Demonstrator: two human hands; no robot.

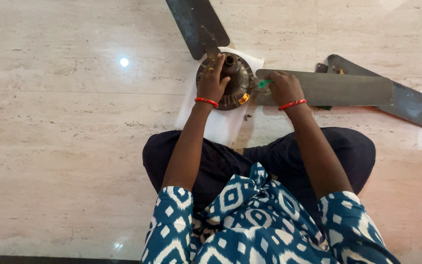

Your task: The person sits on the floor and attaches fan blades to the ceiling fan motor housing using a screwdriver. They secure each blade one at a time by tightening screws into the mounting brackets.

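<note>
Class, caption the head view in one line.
Left hand on fan motor; right hand holds green tool at blade.

Upper fan blade (196,24) cut off by top edge
</note>
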